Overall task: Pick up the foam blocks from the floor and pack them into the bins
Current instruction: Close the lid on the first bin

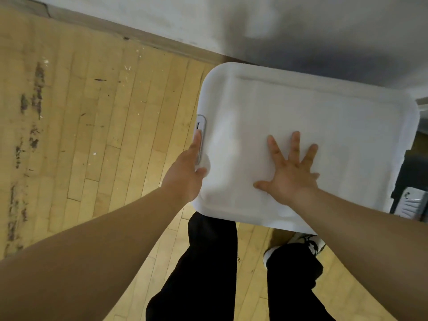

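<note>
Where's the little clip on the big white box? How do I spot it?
Find the big white lid by the wall. Go to its left edge, where the left hand touches. The clip is the narrow grey oval there, the only grey part.

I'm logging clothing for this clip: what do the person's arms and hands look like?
The left forearm and right forearm are bare to the frame's edge, no sleeves. The left hand and right hand carry no visible gloves, rings or watch.

Looks like a lived-in room at home: worn, scuffed wooden floorboards (92,126) running to a grey baseboard (148,42) under a plain white painted wall (301,26).
</note>
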A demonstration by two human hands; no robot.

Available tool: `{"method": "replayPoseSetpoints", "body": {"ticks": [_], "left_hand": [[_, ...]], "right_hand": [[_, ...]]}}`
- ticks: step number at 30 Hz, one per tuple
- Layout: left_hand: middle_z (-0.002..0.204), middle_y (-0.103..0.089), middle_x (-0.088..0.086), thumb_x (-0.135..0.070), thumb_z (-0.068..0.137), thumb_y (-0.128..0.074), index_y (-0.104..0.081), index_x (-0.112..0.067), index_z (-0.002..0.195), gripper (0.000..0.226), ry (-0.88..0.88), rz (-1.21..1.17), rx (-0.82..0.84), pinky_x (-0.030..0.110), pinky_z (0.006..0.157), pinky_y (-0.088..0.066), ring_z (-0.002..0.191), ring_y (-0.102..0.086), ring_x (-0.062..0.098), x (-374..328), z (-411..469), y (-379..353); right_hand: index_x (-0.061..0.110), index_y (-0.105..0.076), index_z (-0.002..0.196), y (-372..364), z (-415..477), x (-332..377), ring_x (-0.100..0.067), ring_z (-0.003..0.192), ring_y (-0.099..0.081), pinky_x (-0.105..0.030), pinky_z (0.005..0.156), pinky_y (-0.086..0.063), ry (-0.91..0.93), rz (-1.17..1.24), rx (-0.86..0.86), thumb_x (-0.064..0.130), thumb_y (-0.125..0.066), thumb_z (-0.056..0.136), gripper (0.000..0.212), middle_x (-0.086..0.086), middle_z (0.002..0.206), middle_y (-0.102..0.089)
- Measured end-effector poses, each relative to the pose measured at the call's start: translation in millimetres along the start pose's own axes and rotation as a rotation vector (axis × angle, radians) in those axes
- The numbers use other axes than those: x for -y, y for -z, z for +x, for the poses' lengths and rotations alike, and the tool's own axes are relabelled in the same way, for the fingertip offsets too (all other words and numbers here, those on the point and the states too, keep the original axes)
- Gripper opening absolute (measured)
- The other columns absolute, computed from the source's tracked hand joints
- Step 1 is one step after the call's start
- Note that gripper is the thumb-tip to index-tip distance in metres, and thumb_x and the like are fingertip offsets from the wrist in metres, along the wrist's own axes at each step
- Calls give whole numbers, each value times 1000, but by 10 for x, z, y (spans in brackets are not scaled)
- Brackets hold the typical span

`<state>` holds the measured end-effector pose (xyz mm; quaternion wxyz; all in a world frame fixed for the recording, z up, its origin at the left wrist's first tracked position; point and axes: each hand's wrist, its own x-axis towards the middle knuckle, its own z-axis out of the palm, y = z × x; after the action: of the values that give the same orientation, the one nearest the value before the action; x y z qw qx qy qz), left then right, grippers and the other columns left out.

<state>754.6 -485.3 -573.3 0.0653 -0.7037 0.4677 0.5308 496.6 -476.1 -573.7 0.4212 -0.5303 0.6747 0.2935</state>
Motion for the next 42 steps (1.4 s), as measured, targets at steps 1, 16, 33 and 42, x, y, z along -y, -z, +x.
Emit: {"method": "replayPoseSetpoints", "body": {"ticks": [1, 16, 33, 42], "left_hand": [[159, -41, -9, -17, 104, -54, 15, -69, 146, 96, -2, 19, 5, 30, 98, -40, 140, -49, 19, -3, -18, 0], [162, 39, 1, -67, 84, -69, 35, -49, 148, 123, -436, 896, 21, 57, 125, 2, 152, 24, 41, -1442, -53, -1138], [148, 57, -1, -82, 67, -71, 48, -57, 132, 138, -292, 1231, 190, 68, 121, 3, 139, 39, 56, -1913, -55, -2172], [147, 58, -1, -81, 69, -70, 50, -56, 130, 137, -281, 1264, 197, 67, 121, 3, 139, 39, 56, -1940, -60, -2193]], "right_hand": [[60, 36, 140, -6, -7, 9, -45, 143, 39, -79, 110, -18, 6, 0, 1, 71, -66, 82, 119, 7, 145, 59], [40, 3, 160, 23, -62, -1962, -44, 153, -6, -59, 123, -17, -329, 596, -539, 55, -66, 90, 99, -13, 169, 5], [30, -38, 151, -530, 157, -2646, -20, 121, -57, -39, 103, -49, -326, 1453, -396, 71, -86, 59, 112, 7, 136, -57], [47, 6, 158, -818, -238, -2636, -9, 95, -50, -27, 81, -48, -90, 824, -519, 45, -40, 107, 69, 6, 136, -52]]}}
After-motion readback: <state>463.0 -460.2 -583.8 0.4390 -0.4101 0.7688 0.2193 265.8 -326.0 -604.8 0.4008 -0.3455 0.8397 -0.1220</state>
